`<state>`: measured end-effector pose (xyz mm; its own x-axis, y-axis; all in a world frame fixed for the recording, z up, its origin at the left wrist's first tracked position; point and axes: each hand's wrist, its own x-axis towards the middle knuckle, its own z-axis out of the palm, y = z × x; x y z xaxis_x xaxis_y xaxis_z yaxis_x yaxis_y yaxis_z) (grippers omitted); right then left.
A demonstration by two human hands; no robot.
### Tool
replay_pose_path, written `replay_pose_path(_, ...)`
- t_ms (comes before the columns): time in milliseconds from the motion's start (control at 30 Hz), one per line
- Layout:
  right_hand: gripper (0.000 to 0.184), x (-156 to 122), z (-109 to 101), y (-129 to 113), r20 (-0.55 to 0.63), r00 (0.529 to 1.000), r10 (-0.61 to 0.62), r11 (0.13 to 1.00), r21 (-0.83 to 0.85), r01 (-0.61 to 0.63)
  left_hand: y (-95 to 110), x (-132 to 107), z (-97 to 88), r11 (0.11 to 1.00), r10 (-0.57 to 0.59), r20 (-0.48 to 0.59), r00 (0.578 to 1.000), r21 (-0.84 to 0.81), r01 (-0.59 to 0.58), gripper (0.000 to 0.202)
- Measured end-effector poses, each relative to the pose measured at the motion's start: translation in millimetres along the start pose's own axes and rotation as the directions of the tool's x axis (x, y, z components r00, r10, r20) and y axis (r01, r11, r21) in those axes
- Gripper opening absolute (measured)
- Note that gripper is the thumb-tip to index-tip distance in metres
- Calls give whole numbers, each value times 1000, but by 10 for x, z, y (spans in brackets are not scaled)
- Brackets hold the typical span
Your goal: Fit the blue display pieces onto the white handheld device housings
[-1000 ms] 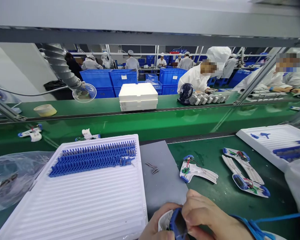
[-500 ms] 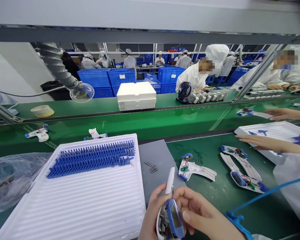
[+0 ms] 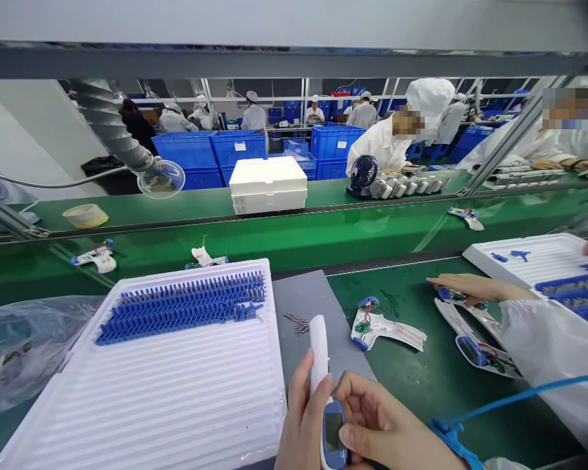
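Both my hands hold one white handheld device (image 3: 319, 352) with a blue display head at the bottom middle, its white handle pointing away from me. My left hand (image 3: 298, 424) wraps the body from the left, thumb along the handle. My right hand (image 3: 387, 427) grips the blue head with thumb and fingers. Under them lies a grey mat (image 3: 313, 313) with a few small metal springs (image 3: 296, 323). An open half-shell with wiring (image 3: 382, 326) rests on the green bench just right of the mat.
A white ribbed tray (image 3: 151, 385) with rows of blue parts (image 3: 186, 303) sits left. A co-worker's hand (image 3: 463, 287) reaches to two open shells (image 3: 475, 339) at right, beside another tray (image 3: 534, 261). More shells ride the green conveyor (image 3: 294, 238). A plastic bag (image 3: 19, 346) lies far left.
I have lifted and turned the device so its handle points away and the display faces up. The co-worker's hand has moved onto the open shells. Parts on the conveyor have shifted right.
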<state>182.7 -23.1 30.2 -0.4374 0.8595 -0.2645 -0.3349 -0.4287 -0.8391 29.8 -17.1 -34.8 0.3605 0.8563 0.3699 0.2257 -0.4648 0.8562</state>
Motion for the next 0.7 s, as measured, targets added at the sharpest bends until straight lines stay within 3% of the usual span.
replay_pose_path(200, 45, -11, -27, -10, -3, 1000, 14, 1000, 18, -14, -68, 9, -18, 998, 51, 74, 996, -33, -48, 73)
replay_pose_path(333, 42, 10, 8, -11, -5, 1000, -13, 1000, -9, 13, -94, 68, -9, 996, 84, 65, 994, 25, -86, 107)
replay_pose_path(400, 42, 23, 7, -19, -17, 1000, 1, 999, -50, -2, -80, 75, 0, 995, 70, 74, 995, 59, -75, 112)
replay_pose_path(500, 50, 17, -125, -181, -131, 991, -38, 944, -330, -7, -43, 37, 6, 995, -13, 61, 998, 96, 7, 121)
replay_pose_path(567, 57, -27, -354, -442, -281, 939, -200, 799, -601, -10, -15, 7, -1, 995, -61, 46, 997, 78, 57, 125)
replay_pose_path(600, 60, -65, -513, -610, -346, 885, -310, 704, -709, -30, 2, -1, -9, 996, -66, 38, 997, 57, 64, 125)
replay_pose_path(700, 53, -230, -1083, -1141, -459, 744, -485, 549, -822, -149, 60, 12, -44, 996, -86, 19, 996, 23, 85, 108)
